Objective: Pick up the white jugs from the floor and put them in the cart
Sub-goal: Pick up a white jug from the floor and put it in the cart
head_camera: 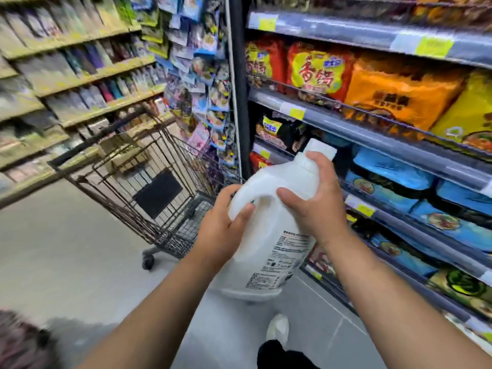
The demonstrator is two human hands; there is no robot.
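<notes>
I hold a large white jug (269,235) with a white cap and a printed label in mid-air, tilted with its cap up and to the right. My left hand (226,222) grips its handle side, fingers curled into the handle opening. My right hand (316,193) wraps round the neck and shoulder just below the cap. The dark wire shopping cart (127,166) stands ahead and to the left of the jug, its basket open at the top. The jug is near the cart's right rear corner, outside the basket.
Shelves of packaged noodles (372,83) line the right side, close to my right arm. More shelves (66,75) run along the left. A rack of hanging packets (202,75) stands beyond the cart. Grey floor (66,249) lies left of the cart. My shoe (278,328) shows below.
</notes>
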